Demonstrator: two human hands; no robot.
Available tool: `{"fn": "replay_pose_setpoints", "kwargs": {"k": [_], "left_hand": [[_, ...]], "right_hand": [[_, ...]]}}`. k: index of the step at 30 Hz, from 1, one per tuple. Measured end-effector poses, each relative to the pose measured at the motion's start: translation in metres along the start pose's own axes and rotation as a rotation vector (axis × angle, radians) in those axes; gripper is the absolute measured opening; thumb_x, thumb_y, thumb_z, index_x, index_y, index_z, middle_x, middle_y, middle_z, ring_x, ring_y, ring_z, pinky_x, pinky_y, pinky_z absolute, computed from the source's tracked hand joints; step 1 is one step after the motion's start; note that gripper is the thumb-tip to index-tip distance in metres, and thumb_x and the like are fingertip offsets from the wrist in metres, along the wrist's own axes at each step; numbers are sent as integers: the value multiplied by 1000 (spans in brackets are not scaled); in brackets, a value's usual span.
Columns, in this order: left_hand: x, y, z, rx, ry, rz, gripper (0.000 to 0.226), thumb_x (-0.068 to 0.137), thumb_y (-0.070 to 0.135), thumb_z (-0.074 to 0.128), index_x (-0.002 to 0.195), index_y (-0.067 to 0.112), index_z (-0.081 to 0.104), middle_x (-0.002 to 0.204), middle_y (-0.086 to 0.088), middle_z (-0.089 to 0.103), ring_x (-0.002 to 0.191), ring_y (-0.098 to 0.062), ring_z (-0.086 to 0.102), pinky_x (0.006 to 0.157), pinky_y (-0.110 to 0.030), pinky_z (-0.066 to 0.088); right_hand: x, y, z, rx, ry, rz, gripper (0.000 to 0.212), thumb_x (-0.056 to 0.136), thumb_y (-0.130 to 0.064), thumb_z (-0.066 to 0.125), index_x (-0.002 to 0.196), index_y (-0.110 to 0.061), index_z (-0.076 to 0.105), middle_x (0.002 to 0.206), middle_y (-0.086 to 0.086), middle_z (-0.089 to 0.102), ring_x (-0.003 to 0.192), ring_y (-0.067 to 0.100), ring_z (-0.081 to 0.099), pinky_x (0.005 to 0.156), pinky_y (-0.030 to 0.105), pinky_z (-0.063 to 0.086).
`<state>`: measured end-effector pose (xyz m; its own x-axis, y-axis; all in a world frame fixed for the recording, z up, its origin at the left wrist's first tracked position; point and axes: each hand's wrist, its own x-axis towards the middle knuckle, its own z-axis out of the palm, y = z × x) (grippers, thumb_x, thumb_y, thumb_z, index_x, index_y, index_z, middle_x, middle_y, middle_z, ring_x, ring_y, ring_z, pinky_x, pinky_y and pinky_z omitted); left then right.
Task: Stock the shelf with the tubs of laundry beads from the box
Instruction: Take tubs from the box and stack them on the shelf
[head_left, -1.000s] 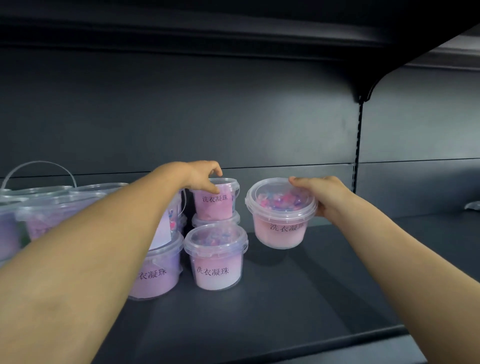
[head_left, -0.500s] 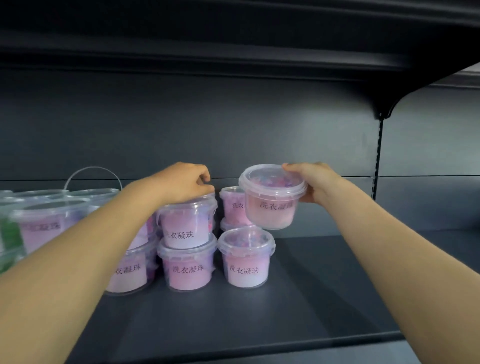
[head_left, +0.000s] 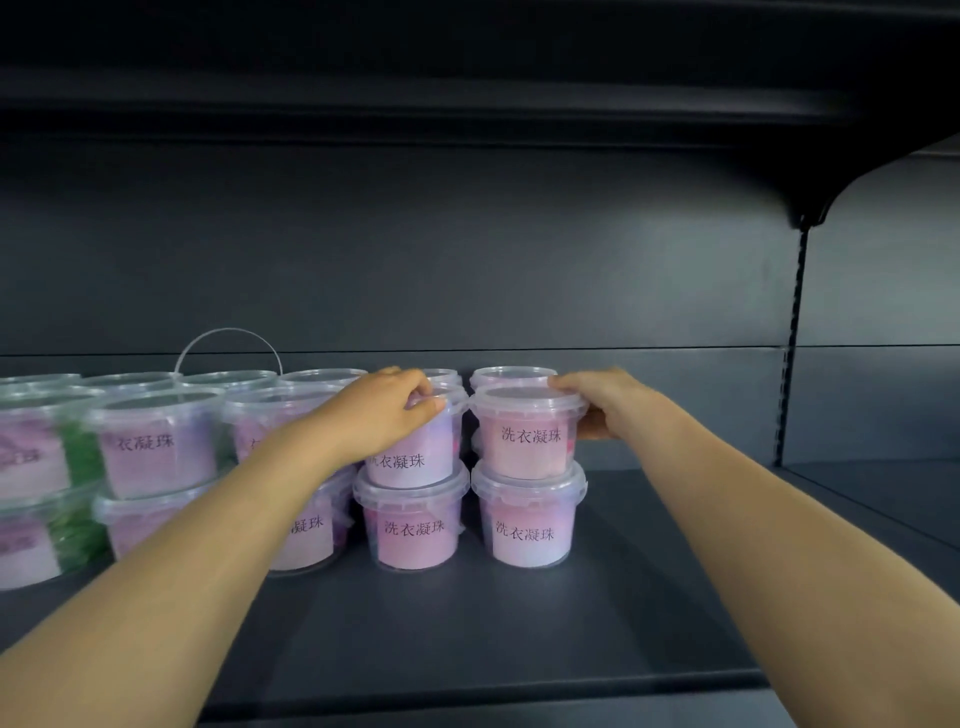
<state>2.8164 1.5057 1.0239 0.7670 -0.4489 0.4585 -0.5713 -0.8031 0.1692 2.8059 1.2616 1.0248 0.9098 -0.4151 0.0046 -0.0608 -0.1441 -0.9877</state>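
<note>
Clear tubs of pink laundry beads stand two high on the dark shelf (head_left: 597, 618). My right hand (head_left: 605, 402) grips the right side and lid rim of a pink tub (head_left: 524, 439), which sits on top of another tub (head_left: 527, 525) at the right end of the row. My left hand (head_left: 387, 415) holds the lid edge of the neighbouring upper tub (head_left: 415, 457), stacked on a lower tub (head_left: 413, 525). More stacked tubs (head_left: 156, 441) fill the shelf to the left. The box is out of view.
A shelf board overhangs above. A slotted upright (head_left: 792, 338) with a bracket divides this bay from the one on the right. One back tub has its wire handle (head_left: 228, 348) raised. Bare shelf lies in front of and to the right of the tubs.
My right hand has carried the pink tub left and set it down on the rightmost lower tub. My left hand stays on the neighbouring upper tub. The view has shifted right and closer.
</note>
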Motion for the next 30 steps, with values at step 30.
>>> {"fn": "replay_pose_setpoints", "kwargs": {"k": [30], "left_hand": [[-11, 7, 10, 45, 57, -30, 36, 98, 35, 36, 121, 11, 50, 129, -10, 51, 122, -25, 43, 101, -31, 30]], "right_hand": [[-43, 17, -3, -460, -162, -534, 40, 78, -35, 74, 114, -20, 64, 129, -7, 57, 123, 11, 49, 104, 26, 38]]}}
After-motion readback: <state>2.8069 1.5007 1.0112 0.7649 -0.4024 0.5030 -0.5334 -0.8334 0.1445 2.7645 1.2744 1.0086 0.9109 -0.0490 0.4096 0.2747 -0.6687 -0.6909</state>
